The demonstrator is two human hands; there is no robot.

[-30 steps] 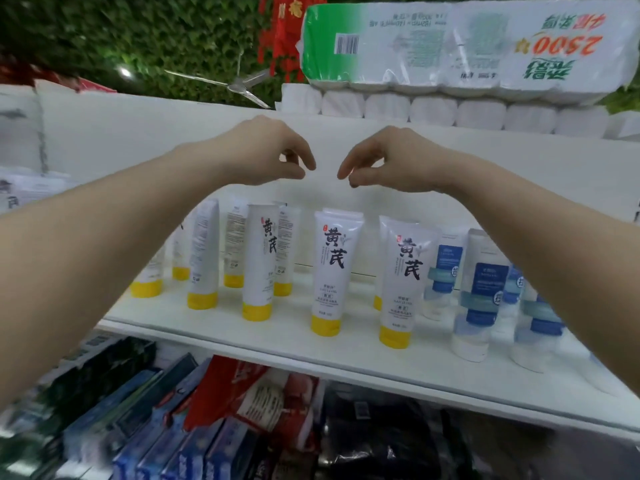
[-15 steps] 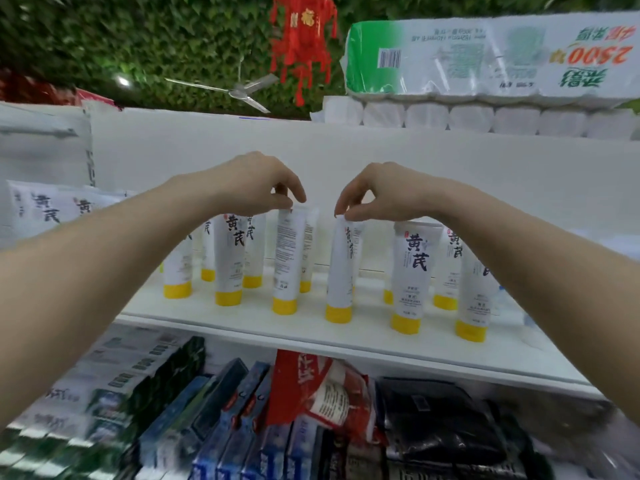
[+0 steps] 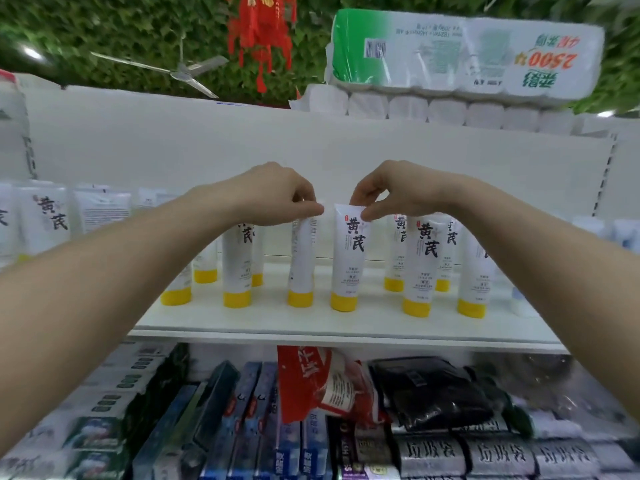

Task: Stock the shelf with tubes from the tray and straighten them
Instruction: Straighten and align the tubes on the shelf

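Observation:
Several white tubes with yellow caps stand cap-down on the white shelf [image 3: 346,327]. My left hand [image 3: 273,194] pinches the top edge of a tube turned edge-on [image 3: 301,261], its label facing away to the side. My right hand [image 3: 391,188] pinches the top of the neighbouring tube [image 3: 348,258], whose black characters face me. Both tubes stand upright in the front row. More tubes stand to the right [image 3: 420,261] and to the left [image 3: 237,268]. No tray is in view.
Boxed toothpaste [image 3: 242,420], a red packet [image 3: 325,382] and a black bag [image 3: 436,393] fill the shelf below. Packs of toilet paper [image 3: 464,53] lie on top of the unit. More white tubes stand at far left [image 3: 45,220].
The view has shifted so the tubes sit more central and closer. Both hands came down from above the row onto two tube tops, and the right-hand tube now faces forward.

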